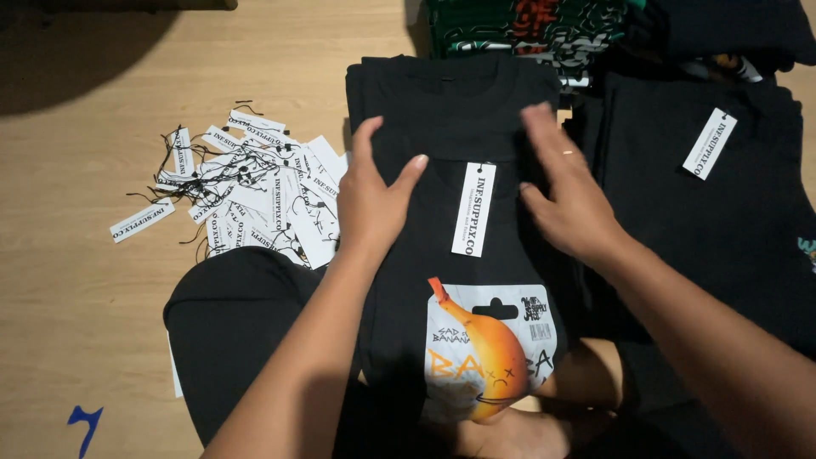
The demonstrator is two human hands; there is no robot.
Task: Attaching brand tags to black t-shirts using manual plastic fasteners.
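The work in hand looks like the smoothing of a folded black shirt [459, 127] that already carries its white hang tag [473, 209]; the shirt lies at the middle of the view on the wooden floor [76, 280], its orange printed card [489, 348] toward six o'clock. The left hand [374, 200] rests flat on the cloth at nine o'clock of the tag, fingers spread wide and holding nothing; the right hand [565, 183] presses flat at three o'clock of it, equally open and empty. A heap of loose tags [255, 191] lies at nine o'clock of the shirt; a tagged black stack [722, 221] sits at three o'clock. The next move likely calls for an even grip under both edges, so that the fold holds.
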